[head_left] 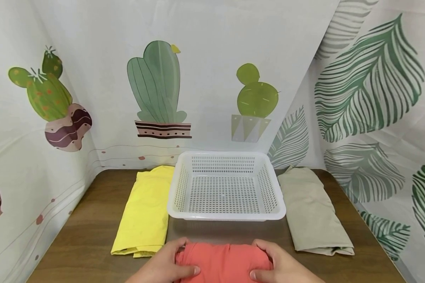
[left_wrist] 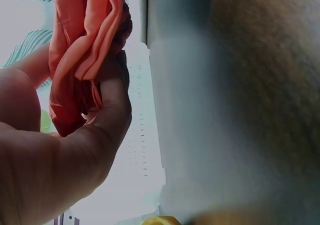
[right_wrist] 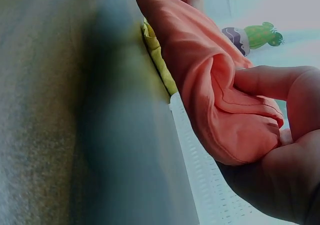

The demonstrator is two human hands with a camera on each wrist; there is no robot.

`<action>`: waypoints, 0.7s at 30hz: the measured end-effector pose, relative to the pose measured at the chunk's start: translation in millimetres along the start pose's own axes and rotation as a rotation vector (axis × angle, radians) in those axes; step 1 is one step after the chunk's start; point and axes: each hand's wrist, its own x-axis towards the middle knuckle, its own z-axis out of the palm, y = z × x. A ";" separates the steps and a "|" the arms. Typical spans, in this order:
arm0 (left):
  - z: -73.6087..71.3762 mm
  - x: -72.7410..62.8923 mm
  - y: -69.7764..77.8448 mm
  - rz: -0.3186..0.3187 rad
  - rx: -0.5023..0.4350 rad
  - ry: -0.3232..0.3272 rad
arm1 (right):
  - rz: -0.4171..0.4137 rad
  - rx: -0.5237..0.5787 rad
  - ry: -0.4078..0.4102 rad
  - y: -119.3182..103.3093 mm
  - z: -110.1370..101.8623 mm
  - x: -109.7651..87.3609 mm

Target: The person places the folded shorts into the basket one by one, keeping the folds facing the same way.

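Observation:
Both hands grip a folded red cloth [head_left: 223, 261] at the front of the table, one at each end. My left hand [head_left: 168, 265] has its thumb on the near face and its fingers behind the left end. On the other end, my right hand [head_left: 278, 265] pinches the cloth the same way. The left wrist view shows soft folds in the red cloth [left_wrist: 82, 50] between thumb and fingers. In the right wrist view the rolled layers of the cloth [right_wrist: 220, 100] sit above the tabletop. Just beyond the cloth stands a white plastic basket [head_left: 226, 216] with nothing inside.
A folded yellow cloth [head_left: 143, 214] lies left of the basket, touching its side in the head view. To the right lies a folded grey-beige cloth [head_left: 313, 212]. The brown wooden table [head_left: 81, 236] meets a patterned curtain [head_left: 212, 78] at the back.

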 end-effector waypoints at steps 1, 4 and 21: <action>0.0 -0.4 0.9 0.000 -0.005 0.001 | 0.003 -0.001 0.001 -0.4 -0.4 -0.2; 0.5 -1.5 3.8 -0.007 -0.023 0.003 | 0.005 -0.013 0.006 -1.7 -1.5 -0.9; 2.0 -4.5 12.3 0.039 -0.089 -0.031 | -0.045 0.013 0.005 -8.4 -4.5 -4.3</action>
